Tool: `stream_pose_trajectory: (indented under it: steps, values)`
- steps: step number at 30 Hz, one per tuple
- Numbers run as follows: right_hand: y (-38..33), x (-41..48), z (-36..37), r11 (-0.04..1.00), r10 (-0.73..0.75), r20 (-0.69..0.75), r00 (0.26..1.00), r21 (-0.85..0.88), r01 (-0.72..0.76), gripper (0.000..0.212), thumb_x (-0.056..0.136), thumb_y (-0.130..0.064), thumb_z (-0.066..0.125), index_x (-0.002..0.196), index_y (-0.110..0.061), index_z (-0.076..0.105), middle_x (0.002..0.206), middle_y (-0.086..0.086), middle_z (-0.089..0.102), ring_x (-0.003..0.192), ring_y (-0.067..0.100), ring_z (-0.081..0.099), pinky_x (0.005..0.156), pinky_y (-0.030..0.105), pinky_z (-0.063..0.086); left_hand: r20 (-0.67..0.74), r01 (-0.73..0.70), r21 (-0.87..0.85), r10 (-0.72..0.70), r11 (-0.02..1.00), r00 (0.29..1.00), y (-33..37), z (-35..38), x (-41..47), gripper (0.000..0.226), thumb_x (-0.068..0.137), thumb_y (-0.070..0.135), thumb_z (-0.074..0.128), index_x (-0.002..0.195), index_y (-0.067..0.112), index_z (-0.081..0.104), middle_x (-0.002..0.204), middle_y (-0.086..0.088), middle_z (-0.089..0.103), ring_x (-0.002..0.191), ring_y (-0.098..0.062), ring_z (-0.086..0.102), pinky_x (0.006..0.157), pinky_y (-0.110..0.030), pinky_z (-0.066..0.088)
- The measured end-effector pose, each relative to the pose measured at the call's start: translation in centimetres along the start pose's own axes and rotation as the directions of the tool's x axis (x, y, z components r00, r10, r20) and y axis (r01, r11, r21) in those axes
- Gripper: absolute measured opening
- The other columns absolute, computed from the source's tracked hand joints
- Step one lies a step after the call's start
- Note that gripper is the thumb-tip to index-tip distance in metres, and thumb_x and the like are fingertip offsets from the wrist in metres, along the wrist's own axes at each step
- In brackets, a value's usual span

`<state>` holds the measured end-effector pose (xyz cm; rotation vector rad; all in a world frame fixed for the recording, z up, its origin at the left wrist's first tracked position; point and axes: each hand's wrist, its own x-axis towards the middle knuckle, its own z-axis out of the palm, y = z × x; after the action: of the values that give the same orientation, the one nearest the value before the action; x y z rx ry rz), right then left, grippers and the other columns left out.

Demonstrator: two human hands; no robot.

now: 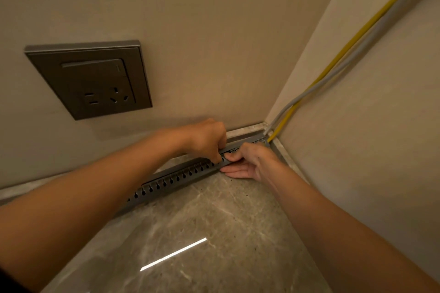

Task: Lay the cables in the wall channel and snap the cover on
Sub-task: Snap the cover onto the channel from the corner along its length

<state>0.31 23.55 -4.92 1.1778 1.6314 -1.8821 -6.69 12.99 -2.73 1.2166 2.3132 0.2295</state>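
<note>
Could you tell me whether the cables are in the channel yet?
Entering at the corner: yellow cable and grey cable drop into the end of the channel; further along, cannot tell.

I face a corner where two plain beige walls meet. The wall (190, 19) ahead of me carries a dark grey socket plate (88, 78), low and to my left, with a rocker switch above a two-pin and a three-pin outlet. The side wall (369, 150) on my right looks paler. A narrow stone skirting (245, 129) runs along the foot of both walls. The floor (202, 216) is polished grey-brown stone with pale veins, and a bright white streak of reflected light (173, 254) lies across it near me. The light is warm and dim.
</note>
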Motion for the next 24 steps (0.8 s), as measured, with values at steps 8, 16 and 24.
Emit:
stream_pose_trajectory:
  steps: [8, 16, 24]
  values:
    - [0.3, 0.2, 0.0, 1.000, -0.015, 0.016, 1.000, 0.007, 0.015, 0.025, 0.087, 0.007, 0.054, 0.112, 0.005, 0.055, 0.085, 0.018, 0.066, 0.108, 0.035, 0.063, 0.075, 0.037, 0.050, -0.053, 0.079, 0.005, -0.079, 0.997, 0.995, 0.3, 0.8, 0.3, 0.022, 0.079, 0.012, 0.065, 0.096, -0.002, 0.064, 0.067, 0.002, 0.042, 0.080, -0.022, 0.050, 0.064, -0.029, 0.039]
    - [0.3, 0.0, -0.1, 1.000, -0.021, 0.011, 1.000, -0.015, 0.021, 0.028, 0.087, 0.001, 0.057, 0.115, 0.005, 0.055, 0.081, 0.018, 0.065, 0.102, 0.033, 0.066, 0.072, 0.034, 0.052, -0.035, 0.105, 0.045, -0.103, 0.993, 0.994, 0.1, 0.7, 0.8, 0.014, 0.081, 0.012, 0.064, 0.092, 0.005, 0.060, 0.067, 0.005, 0.040, 0.085, -0.020, 0.047, 0.054, -0.024, 0.033]
    - [1.2, -0.2, -2.8, 0.987, -0.089, 0.070, 0.994, 0.137, 0.079, 0.008, 0.095, -0.008, 0.048, 0.096, -0.002, 0.053, 0.091, 0.019, 0.062, 0.091, 0.029, 0.061, 0.081, 0.038, 0.050, -0.049, 0.094, 0.126, -0.088, 0.988, 0.995, 1.2, 1.0, -0.2, 0.023, 0.086, 0.008, 0.056, 0.107, -0.001, 0.054, 0.103, -0.015, 0.051, 0.104, -0.031, 0.053, 0.076, -0.033, 0.042]
